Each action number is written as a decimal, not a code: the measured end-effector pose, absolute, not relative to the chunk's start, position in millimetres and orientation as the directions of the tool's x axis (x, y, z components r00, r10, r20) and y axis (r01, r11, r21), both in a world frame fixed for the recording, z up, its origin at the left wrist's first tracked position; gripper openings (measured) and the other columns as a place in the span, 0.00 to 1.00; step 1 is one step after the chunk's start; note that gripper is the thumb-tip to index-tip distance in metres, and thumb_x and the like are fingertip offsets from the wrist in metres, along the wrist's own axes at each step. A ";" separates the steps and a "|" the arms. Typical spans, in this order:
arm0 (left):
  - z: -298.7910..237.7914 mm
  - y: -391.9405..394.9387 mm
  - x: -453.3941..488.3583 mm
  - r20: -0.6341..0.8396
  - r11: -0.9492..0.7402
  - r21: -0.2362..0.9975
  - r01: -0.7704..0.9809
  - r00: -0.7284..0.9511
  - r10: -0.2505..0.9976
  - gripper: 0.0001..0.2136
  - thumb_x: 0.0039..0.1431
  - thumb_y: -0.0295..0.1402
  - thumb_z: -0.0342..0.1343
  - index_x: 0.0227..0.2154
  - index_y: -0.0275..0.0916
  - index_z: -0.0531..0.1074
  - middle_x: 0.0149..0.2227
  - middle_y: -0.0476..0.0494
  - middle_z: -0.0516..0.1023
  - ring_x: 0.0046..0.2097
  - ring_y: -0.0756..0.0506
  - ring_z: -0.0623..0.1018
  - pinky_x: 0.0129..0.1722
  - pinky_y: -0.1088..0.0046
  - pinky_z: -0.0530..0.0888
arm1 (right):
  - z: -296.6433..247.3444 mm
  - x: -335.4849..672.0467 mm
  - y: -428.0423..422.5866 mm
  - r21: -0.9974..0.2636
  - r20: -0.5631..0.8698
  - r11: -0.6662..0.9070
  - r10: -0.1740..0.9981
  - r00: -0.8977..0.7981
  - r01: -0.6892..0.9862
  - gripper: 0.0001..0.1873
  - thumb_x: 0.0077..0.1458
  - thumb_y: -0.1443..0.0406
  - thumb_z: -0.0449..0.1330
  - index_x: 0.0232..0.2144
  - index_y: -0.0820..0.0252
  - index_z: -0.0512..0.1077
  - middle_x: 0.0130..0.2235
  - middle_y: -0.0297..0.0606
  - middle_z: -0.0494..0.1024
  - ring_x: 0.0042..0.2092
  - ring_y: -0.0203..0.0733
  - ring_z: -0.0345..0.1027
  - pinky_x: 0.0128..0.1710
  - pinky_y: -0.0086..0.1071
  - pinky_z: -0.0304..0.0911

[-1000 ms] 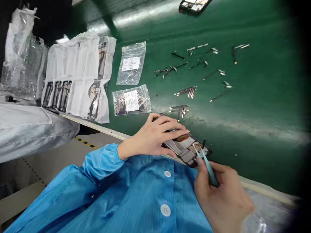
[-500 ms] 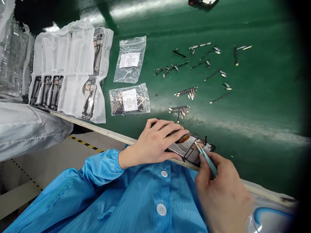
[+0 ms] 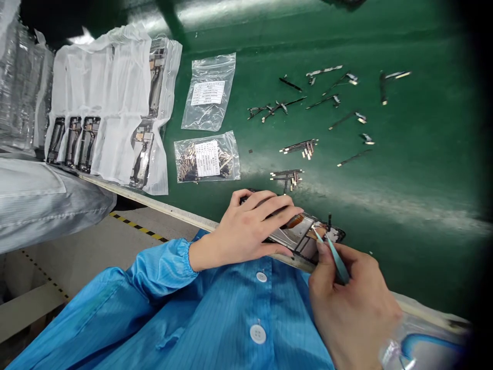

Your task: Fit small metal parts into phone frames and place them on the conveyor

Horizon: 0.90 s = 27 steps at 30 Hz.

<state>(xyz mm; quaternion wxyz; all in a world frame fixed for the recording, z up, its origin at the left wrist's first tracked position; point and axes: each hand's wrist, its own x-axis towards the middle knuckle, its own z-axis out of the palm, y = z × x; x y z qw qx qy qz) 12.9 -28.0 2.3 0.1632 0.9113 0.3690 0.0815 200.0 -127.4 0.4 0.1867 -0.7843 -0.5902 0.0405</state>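
A phone frame (image 3: 298, 236) with a metal plate and an orange flex cable lies at the table's near edge. My left hand (image 3: 252, 226) is laid over its left part, fingers across the top and thumb along the near side, gripping it. Between thumb and fingers my right hand (image 3: 352, 293) pinches pale teal tweezers (image 3: 338, 262). The tweezers' two tips are apart over the frame's right end, one near a copper-coloured patch. A short black strip (image 3: 329, 221) stands up from that end. Whether the tips touch anything is too small to tell.
Small flex cables (image 3: 300, 147) lie in bunches and singly across the green table (image 3: 419, 164). Two labelled zip bags (image 3: 208, 156) are left of them. Farther left, a white padded tray (image 3: 115, 103) holds several phone frames, beside a person's grey sleeve (image 3: 50, 205).
The tweezers' tips have spread apart over the frame's right end. My left hand keeps its grip on the phone frame. The whole view has shifted slightly.
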 end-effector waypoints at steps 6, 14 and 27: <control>1.8 -27.2 12.2 0.016 -0.665 0.373 0.647 0.712 0.702 0.37 0.69 0.63 0.53 0.69 0.42 0.69 0.68 0.38 0.75 0.66 0.35 0.69 0.63 0.54 0.61 | -2.9 198.4 -123.8 -0.400 0.128 -0.279 0.926 0.355 0.873 0.15 0.74 0.58 0.57 0.44 0.63 0.78 0.37 0.41 0.82 0.31 0.42 0.73 0.25 0.33 0.51; -0.8 -28.6 12.6 0.029 -0.663 0.377 0.646 0.708 0.706 0.37 0.70 0.63 0.52 0.69 0.42 0.69 0.68 0.38 0.74 0.66 0.35 0.69 0.63 0.54 0.61 | -3.8 199.0 -124.0 -0.454 0.101 -0.314 0.912 0.398 0.834 0.14 0.71 0.58 0.58 0.43 0.62 0.79 0.37 0.41 0.83 0.33 0.44 0.74 0.28 0.33 0.52; -0.4 -28.8 12.4 0.012 -0.654 0.391 0.648 0.707 0.708 0.36 0.70 0.62 0.52 0.70 0.41 0.68 0.68 0.36 0.73 0.67 0.33 0.68 0.63 0.52 0.62 | 0.7 195.9 -118.1 -0.485 -0.026 -0.443 0.869 0.494 0.754 0.21 0.71 0.51 0.58 0.43 0.62 0.80 0.39 0.46 0.84 0.32 0.47 0.72 0.31 0.36 0.53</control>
